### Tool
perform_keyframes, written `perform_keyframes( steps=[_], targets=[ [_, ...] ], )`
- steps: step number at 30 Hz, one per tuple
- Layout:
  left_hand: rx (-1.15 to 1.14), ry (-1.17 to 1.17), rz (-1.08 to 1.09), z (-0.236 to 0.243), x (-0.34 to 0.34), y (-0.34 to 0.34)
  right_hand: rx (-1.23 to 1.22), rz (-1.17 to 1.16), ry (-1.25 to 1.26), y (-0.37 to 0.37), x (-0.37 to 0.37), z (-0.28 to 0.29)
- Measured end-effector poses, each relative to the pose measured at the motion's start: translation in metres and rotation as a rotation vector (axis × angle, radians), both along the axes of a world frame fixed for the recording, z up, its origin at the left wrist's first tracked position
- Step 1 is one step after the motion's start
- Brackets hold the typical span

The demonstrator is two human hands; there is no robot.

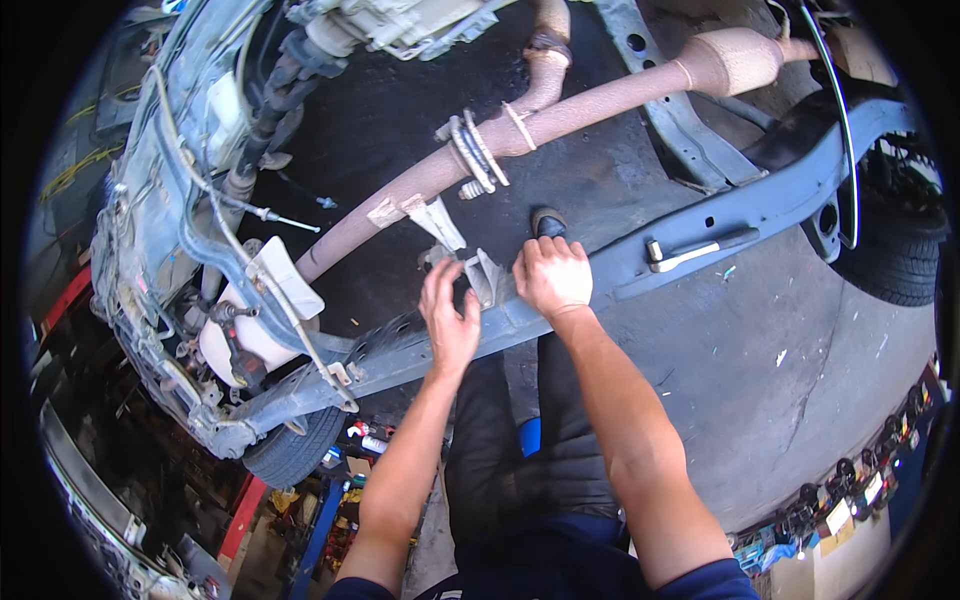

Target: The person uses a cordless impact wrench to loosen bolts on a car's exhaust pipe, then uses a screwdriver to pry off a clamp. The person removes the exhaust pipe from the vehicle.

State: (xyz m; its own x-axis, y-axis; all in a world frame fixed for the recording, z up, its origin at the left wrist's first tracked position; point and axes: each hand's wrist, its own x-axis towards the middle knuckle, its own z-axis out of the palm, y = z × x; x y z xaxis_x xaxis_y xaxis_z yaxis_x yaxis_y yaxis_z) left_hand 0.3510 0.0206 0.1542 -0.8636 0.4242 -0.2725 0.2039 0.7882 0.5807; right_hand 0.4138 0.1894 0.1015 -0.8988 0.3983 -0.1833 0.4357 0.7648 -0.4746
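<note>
Curved fingers of my left hand (449,315) are apart beside a pale metal bracket (486,276) on the long steel rail (390,370); whether they touch it I cannot tell. Just right of that bracket, my right hand (552,275) is closed at the rail, with what it grips hidden under the fingers. Above both hands a rusty exhaust pipe (420,183) runs diagonally, with a second pale bracket (434,221) below it and a clamped flange (479,152) farther along. A silver ratchet (700,251) lies on the rail to the right.
A vehicle frame (160,170) with hoses and linkage fills the left. A crossmember (680,130) stands at upper right, tires (885,280) at right and lower left. My shoe (549,222) shows below the rail. Tools and clutter (830,520) line the lower edges.
</note>
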Motion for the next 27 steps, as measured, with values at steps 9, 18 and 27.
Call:
perform_keyframes(
  steps=[9, 18, 27],
  targets=[
    [0.217, -0.428, 0.461, 0.063, 0.109, -0.062, 0.066, 0.058, -0.033, -0.004, 0.000, 0.005],
    [0.490, -0.669, 1.240, 0.023, 0.241, -0.186, 0.246, 0.100, -0.248, -0.010, -0.001, 0.004],
    [0.700, -0.561, 1.592, 0.014, 0.345, -0.262, 0.173, 0.257, -0.388, 0.017, -0.007, -0.025]
  ],
)
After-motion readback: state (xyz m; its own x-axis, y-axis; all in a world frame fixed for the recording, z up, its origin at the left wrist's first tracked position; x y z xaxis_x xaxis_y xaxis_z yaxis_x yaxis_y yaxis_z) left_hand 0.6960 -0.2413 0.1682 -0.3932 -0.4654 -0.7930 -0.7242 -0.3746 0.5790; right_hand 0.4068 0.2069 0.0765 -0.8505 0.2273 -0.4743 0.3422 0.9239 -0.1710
